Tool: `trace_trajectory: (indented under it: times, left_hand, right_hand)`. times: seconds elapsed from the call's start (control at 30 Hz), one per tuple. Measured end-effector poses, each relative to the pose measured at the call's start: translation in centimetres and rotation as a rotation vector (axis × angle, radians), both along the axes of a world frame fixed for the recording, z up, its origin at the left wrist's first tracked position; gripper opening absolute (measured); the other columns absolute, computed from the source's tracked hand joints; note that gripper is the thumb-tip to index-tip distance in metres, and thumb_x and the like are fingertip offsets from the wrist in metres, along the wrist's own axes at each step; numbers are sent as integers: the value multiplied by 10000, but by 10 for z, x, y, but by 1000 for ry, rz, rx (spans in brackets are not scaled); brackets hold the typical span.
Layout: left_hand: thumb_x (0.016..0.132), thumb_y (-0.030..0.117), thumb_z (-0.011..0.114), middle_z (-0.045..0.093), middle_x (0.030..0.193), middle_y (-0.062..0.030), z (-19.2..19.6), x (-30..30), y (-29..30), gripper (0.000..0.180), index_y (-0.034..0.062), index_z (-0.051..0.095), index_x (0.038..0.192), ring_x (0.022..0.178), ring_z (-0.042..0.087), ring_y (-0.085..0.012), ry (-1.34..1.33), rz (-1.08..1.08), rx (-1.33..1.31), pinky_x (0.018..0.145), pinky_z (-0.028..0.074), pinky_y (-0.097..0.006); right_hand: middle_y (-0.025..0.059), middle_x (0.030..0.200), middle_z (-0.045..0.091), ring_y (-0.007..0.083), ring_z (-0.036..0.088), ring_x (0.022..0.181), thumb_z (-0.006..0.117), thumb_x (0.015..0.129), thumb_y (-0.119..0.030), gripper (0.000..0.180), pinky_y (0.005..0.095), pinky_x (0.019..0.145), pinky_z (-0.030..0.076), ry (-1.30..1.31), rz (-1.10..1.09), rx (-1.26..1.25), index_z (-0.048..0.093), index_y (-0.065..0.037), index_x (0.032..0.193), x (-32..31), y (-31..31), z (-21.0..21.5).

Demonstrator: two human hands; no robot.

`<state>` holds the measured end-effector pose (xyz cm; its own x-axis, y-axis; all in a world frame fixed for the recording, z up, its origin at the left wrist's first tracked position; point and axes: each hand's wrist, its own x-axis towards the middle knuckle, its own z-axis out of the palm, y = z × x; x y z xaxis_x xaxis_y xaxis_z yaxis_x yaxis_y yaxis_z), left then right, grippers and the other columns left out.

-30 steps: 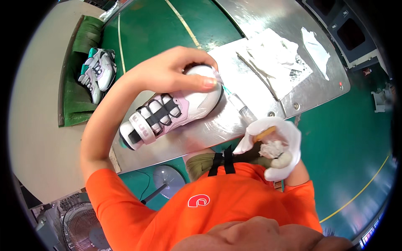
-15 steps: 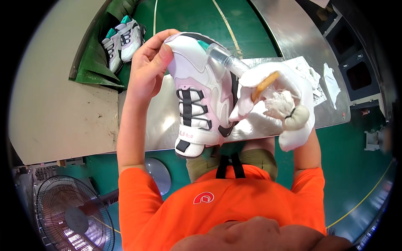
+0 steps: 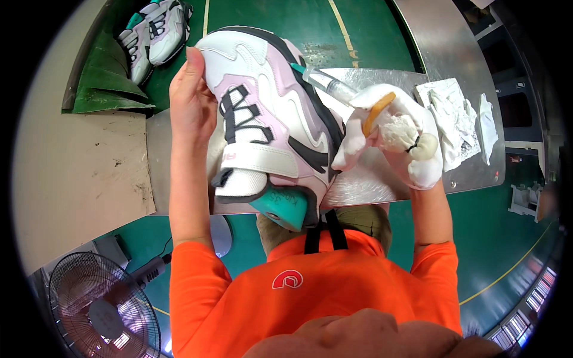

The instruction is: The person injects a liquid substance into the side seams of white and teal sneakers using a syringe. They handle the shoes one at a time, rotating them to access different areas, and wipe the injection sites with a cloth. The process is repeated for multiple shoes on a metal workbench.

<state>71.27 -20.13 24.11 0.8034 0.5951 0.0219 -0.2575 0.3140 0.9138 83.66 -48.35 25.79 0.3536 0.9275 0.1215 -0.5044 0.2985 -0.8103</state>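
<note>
My bare left hand grips a white, lilac and black sneaker by its toe end, thumb on the edge. The sneaker lies tilted with its side facing up, and a teal shoe last shows in its heel opening. In a white glove, my right hand is closed on a clear syringe. The syringe's green tip meets the edge where upper and sole join; whether it touches cannot be told. The same hand also holds a tan stick and a tied white wad.
Two similar sneakers stand on the green belt at the far left, beside a green flap. White cloths lie on the metal table at right. A fan stands on the floor at lower left.
The sneaker has been rolled and turned, so more of its side and the teal last in its heel now show. The syringe tip has stayed near the sole edge.
</note>
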Motion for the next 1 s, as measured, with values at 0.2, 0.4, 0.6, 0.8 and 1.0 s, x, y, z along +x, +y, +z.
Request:
trace_trajectory:
  times: [0.2,0.4,0.6,0.8,1.0]
  left_hand:
    - [997,413,496,674,1082,-126,-10,2,2,492,-48,588,1141,957,659,-173,101,14,-116,836,516,-297]
    - [1003,449,453,657,1151,-131,-12,4,-1,533,-32,567,1204,1021,649,-217,162,48,-121,889,513,-338]
    - [982,472,482,654,1167,-160,-19,4,7,556,-14,560,1241,1043,655,-279,186,30,-135,905,535,-403]
    - [976,465,499,662,1149,-166,-20,5,6,545,-15,572,1225,1028,661,-289,172,12,-201,897,540,-417]
    - [975,464,503,667,1141,-157,-16,7,-2,535,-11,586,1206,1028,661,-287,182,51,-242,902,536,-414]
  right_hand:
    - [181,916,635,316,695,817,651,572,-142,735,387,799,561,49,41,-74,493,112,1244,6,-11,-17]
    - [173,867,616,310,673,790,702,563,-187,796,407,764,572,142,40,-60,475,152,1247,7,-17,-21]
    - [198,848,604,322,657,772,776,575,-246,861,425,745,575,190,49,-73,450,195,1239,11,-23,-23]
    - [217,848,606,333,660,776,790,589,-287,891,426,731,573,188,66,-55,437,207,1240,14,-27,-27]
    - [235,848,609,344,662,779,805,602,-327,924,426,716,571,185,63,-47,424,220,1242,14,-30,-31]
